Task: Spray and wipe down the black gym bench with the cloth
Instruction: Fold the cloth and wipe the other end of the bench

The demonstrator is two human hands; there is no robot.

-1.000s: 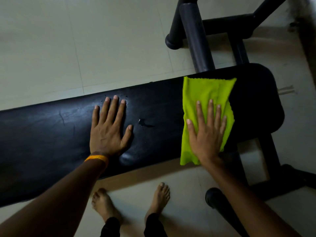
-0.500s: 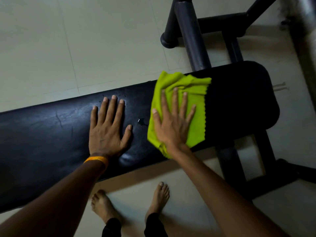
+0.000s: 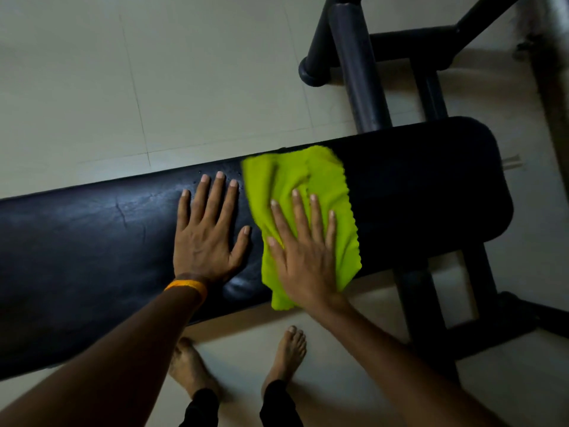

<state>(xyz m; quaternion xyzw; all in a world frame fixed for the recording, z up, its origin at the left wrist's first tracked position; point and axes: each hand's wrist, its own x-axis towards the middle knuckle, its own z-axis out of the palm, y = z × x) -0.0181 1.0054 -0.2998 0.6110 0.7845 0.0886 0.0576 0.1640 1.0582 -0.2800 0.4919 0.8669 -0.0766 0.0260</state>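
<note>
Pressing palm-down on the lime-green cloth (image 3: 320, 192), right hand (image 3: 304, 257) flat with fingers (image 3: 297, 211) spread apart and pointing toward the far edge, nothing pinched or gripped, forearm running in from the lower right corner. Bunched and rumpled under that palm, cloth spanning the black gym bench (image 3: 92, 257) from far edge to near edge, one corner hanging just over the near side, its zigzag right hem lying on the dark pad. Lying just beside the cloth, left hand (image 3: 206, 238) also flat on the bench pad, fingers splayed and open, thumb tip close to the cloth's left edge but apart from it, an orange wristband (image 3: 186, 286) at the wrist, forearm reaching in from the lower left. Glinting near the left fingertips, a few small droplets on the pad. Standing below the near edge on the pale tiled floor (image 3: 92, 87), two bare feet (image 3: 286, 349). Rising behind the right end of the pad, the dark tubular frame (image 3: 357, 72).
</note>
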